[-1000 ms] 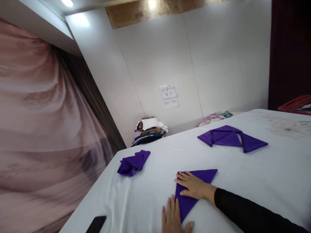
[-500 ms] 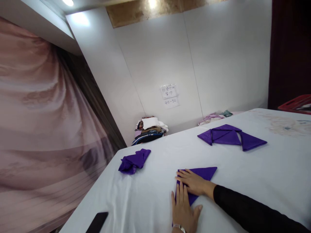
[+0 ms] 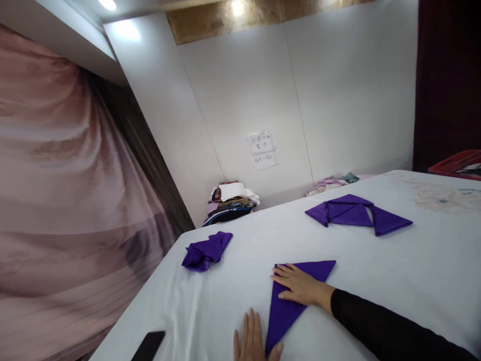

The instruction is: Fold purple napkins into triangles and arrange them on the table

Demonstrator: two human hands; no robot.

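A purple cloth napkin (image 3: 281, 315), folded into a triangle, lies flat on the white-covered table (image 3: 218, 301). My right hand (image 3: 295, 283) rests palm down across its upper part, fingers stretched out toward the left edge. Close to the napkin's lower corner, my left hand (image 3: 252, 338) lies with fingers extended and thumb apart; its thumb is near that corner, and I cannot tell whether they touch. The wrist of the left hand is cut off by the bottom edge of the view.
Farther back on the right lies a folded purple napkin (image 3: 349, 213). A crumpled purple napkin (image 3: 208, 251) sits left of centre, and a black flat object (image 3: 148, 346) at the lower left. Behind the table are stacked clothes (image 3: 231, 200) and a red basket (image 3: 454, 163).
My left hand has come off the napkin and moved down and left, uncovering its lower part. My right hand has stayed in place on the cloth.
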